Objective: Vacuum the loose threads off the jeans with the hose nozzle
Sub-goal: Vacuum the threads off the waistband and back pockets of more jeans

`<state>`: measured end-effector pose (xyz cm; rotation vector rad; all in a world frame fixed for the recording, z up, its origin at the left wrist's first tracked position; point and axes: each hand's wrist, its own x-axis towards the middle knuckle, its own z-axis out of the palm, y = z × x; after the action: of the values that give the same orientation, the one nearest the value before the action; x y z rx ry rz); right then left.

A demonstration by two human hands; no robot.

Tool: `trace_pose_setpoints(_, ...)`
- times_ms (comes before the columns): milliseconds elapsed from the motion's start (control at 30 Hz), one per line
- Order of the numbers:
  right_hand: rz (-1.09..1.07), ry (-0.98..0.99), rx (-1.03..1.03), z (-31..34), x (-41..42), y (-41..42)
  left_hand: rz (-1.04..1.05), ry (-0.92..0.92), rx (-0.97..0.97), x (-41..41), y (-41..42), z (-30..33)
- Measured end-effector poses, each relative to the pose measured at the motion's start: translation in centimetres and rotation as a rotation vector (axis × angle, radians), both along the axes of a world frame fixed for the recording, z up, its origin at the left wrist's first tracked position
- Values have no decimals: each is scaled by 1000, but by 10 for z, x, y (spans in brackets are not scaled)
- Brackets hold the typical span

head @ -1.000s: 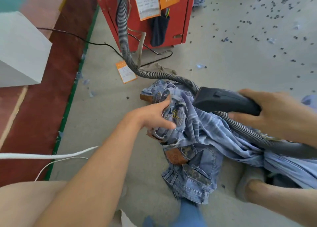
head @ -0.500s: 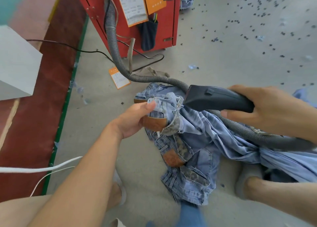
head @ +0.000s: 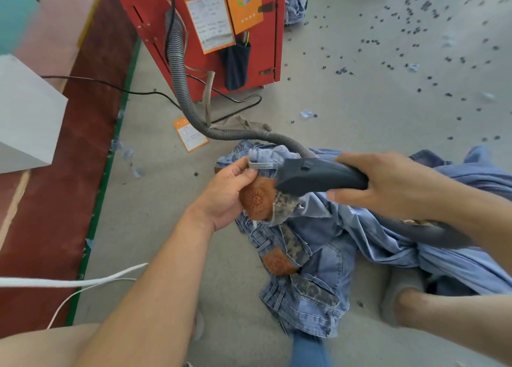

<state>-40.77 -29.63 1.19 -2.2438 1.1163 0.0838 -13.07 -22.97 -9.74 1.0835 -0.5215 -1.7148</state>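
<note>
Jeans (head: 327,228): heaped on the concrete floor (head: 346,111) at near centre, the waistband end raised so that its seams are presented to the suction.
Left hand (head: 230,192): the waistband edge is pinched between thumb and curled fingers beside the brown leather patch (head: 256,200), so the cloth is held taut and is judged less likely to be drawn in.
Right hand (head: 388,183): wrapped closed around the black nozzle (head: 313,176), whose mouth is pointed left and set just against the held waistband.
Hose (head: 180,89): a grey ribbed line is run from the red machine (head: 243,34) at far centre across the floor to the jeans, with slack left for reach.
Step in hand: the waistband is judged to be under cleaning; loose threads cannot be made out.
</note>
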Motion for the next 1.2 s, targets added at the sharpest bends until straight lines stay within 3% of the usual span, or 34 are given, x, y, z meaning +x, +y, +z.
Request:
trace_pose_setpoints(200, -175, -202, 78, 8, -6, -19, -7, -11, 3, 5, -1, 5)
trace_pose_setpoints(300, -103, -106, 134, 15, -18, -18, -4, 4, 8, 1, -2, 6)
trace_pose_setpoints(400, -54, -28, 43, 9, -5, -6, -7, 11, 14, 0, -3, 7)
trace_pose_setpoints(600, -185, -171, -127, 10, 7, -13, -75, -45, -22, -1, -4, 13)
trace_pose_setpoints(800, -69, 13, -104, 18, -8, -1, -63, -94, 15, -5, -5, 16)
trace_pose_setpoints(967, -108, -88, -217, 9, 24, 0, -121, -71, -18, -14, -1, 20)
trace_pose_setpoints(1100, -101, -48, -120, 24, -10, -13, -165, -141, -46, -7, -2, 24)
trace_pose_setpoints(1200, -34, 53, -89, 26, -13, -6, -145, -147, 56, -10, -1, 21)
